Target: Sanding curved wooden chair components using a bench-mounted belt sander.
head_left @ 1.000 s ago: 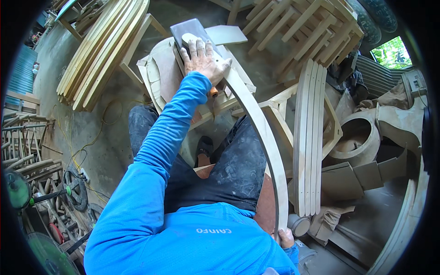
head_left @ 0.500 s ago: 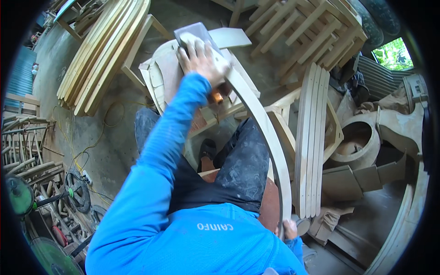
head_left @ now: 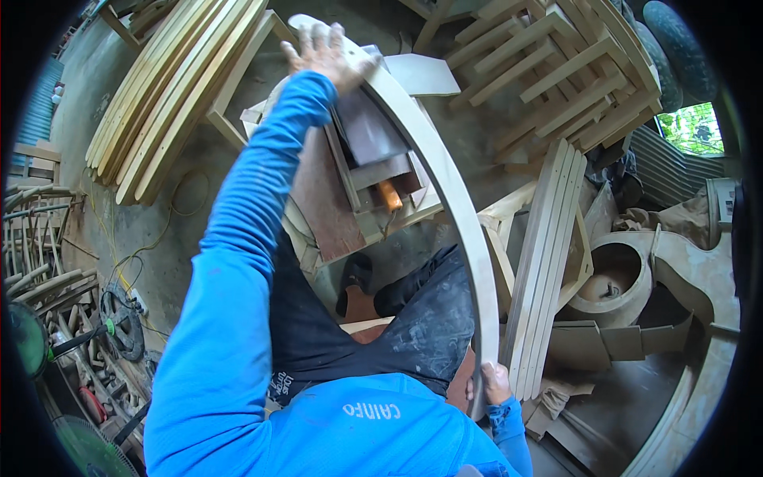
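A long, curved pale wooden strip [head_left: 445, 187] runs slantwise from the far middle to beside my right thigh. My left hand [head_left: 330, 62] holds it near its far end, fingers spread over the wood and arm stretched out. At the near end, my right hand [head_left: 494, 383] is closed around the strip by my hip. Below the strip's far part is a work stand with a smooth grey plate [head_left: 369, 131], a brown board [head_left: 330, 199] and a small orange part [head_left: 389, 195]. The underside of the strip and part of the left palm are hidden.
Stacked curved slats [head_left: 179, 87] lean at the far left. Straight slats [head_left: 544, 270] stand close on my right, with stacked wooden frames [head_left: 556, 75] beyond. A round casing [head_left: 612, 274] sits farther right. A yellow cable [head_left: 163, 234] trails over the floor; a green fan [head_left: 87, 441] is at near left.
My left hand has moved farther away and left with the strip, whose far end now reaches past the grey plate, uncovering more of the stand. My right hand still grips the near end.
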A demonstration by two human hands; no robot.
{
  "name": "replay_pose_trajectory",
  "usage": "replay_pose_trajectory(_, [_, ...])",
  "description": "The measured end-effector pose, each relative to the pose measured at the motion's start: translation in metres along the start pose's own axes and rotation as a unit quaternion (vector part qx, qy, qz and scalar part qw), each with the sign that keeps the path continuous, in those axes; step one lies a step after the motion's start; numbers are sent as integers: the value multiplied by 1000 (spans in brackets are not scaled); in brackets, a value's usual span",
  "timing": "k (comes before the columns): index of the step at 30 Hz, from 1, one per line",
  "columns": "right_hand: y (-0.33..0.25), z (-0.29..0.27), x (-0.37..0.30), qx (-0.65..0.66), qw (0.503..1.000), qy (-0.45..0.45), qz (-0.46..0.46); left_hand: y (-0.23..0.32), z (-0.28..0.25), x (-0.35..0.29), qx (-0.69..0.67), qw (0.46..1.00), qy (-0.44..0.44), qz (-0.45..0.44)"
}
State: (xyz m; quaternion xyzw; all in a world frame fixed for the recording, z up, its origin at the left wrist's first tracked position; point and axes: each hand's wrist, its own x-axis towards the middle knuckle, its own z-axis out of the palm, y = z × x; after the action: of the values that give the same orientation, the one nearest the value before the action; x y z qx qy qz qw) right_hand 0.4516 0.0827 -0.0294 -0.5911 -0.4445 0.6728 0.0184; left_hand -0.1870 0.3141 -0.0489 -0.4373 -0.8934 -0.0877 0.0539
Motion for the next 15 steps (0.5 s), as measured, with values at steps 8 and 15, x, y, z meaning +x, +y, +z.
replay_pose_trajectory(8, [-143, 67, 107, -37, 995, -75, -48, -146, 33, 164, 20, 997, 22, -67])
replay_pose_trajectory(15, [-122, 55, 106, -59, 993, -30, -99, -103, 28, 136, -43, 997, 1, -60])
